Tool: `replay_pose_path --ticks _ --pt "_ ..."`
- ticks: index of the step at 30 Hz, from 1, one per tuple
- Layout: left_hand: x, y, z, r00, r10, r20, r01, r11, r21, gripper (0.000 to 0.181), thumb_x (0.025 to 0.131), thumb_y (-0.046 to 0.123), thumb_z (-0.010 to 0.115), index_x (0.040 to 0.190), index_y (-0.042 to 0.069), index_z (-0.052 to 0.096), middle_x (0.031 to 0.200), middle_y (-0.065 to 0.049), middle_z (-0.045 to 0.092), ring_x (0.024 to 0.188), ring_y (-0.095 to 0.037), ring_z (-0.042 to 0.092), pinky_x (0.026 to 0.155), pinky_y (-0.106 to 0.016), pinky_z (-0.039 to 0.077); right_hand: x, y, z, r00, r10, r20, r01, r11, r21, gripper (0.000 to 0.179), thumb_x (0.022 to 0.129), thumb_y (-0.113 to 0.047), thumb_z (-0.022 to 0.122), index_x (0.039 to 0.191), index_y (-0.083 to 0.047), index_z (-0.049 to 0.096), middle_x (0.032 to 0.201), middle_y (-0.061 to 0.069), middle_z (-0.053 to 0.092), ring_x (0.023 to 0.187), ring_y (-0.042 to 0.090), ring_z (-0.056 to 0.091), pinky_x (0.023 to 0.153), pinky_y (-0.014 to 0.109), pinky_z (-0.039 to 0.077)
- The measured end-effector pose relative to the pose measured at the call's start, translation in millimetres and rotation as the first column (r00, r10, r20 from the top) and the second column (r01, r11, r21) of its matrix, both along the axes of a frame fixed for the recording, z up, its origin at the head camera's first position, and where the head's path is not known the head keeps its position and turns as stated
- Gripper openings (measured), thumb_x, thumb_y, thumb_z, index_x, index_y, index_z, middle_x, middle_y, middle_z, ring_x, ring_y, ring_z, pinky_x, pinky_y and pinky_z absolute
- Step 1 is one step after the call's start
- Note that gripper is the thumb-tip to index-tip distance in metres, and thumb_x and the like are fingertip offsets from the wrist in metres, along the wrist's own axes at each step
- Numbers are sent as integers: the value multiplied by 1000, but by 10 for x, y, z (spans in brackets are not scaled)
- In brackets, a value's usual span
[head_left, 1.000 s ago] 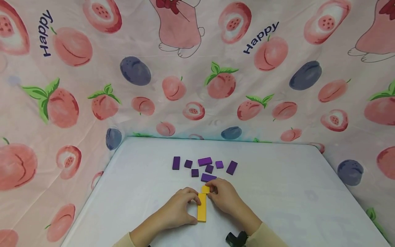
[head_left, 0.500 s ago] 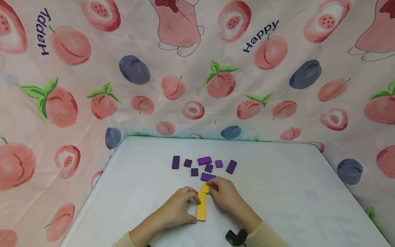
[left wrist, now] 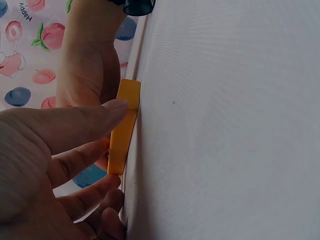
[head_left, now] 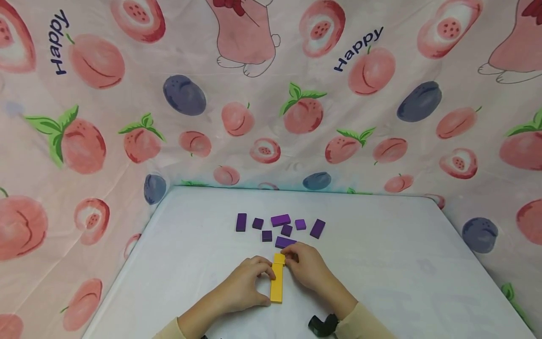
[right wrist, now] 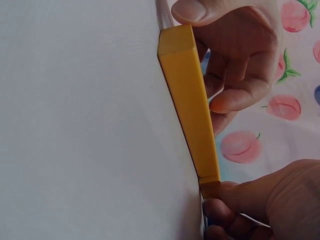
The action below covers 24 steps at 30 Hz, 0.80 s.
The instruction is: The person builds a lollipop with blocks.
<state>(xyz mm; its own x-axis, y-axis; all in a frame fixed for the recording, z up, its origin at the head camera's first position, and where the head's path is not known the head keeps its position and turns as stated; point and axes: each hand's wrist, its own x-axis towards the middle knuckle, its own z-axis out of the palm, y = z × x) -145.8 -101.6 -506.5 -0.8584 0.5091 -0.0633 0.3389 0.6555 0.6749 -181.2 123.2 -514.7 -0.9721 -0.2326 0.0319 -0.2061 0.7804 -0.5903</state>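
A long yellow block (head_left: 276, 285) lies on the white table, pointing away from me. My left hand (head_left: 243, 287) holds it from the left, thumb by its near end and a fingertip on its left side. Against its far end sits a small yellow block (head_left: 279, 258), almost in line with it. The right hand (head_left: 311, 269) pinches this small block between thumb and finger. In the right wrist view, the thumb (right wrist: 245, 192) presses the small block's side, and the long block (right wrist: 187, 100) stretches toward the left hand (right wrist: 245, 55).
Just beyond the hands, several purple blocks lie scattered, among them an oblong one (head_left: 285, 242) close to the right fingertips and a small cube (head_left: 267, 236). A black device (head_left: 322, 325) is at the right wrist. Behind the table (head_left: 402, 254) hangs a fruit-print cloth (head_left: 262, 117).
The small yellow block has slid left, from jutting out right of the long block to nearly lined up with it. My right fingers moved with it; the left hand kept its place.
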Motion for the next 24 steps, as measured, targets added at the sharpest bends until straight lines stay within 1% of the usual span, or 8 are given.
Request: replay_pose_path --ticks 11,18,24 --pt "5 10 -4 1000 -5 -6 5 1000 -1 44 74 29 99 109 33 72 141 10 64 115 -11 56 101 -36 53 9 -13 -5 1000 -2 -5 2 1000 0 16 99 -10 76 113 -16 81 97 -5 71 84 10 56 79 26 54" --pt "9 16 -3 1000 -1 -5 1 1000 -6 43 74 30 98 108 34 72 141 10 64 116 -11 56 102 -37 53 16 -22 -5 1000 -8 -19 9 1000 9 16 98 -10 76 112 -16 81 98 -5 72 85 10 57 80 27 54" --pt "16 23 23 1000 3 -5 -3 1000 -7 43 75 29 98 108 33 73 140 9 65 117 -13 56 102 -38 53 16 -31 -3 1000 -12 -15 12 1000 12 16 98 -10 76 112 -16 81 98 -4 72 85 10 58 81 28 57"
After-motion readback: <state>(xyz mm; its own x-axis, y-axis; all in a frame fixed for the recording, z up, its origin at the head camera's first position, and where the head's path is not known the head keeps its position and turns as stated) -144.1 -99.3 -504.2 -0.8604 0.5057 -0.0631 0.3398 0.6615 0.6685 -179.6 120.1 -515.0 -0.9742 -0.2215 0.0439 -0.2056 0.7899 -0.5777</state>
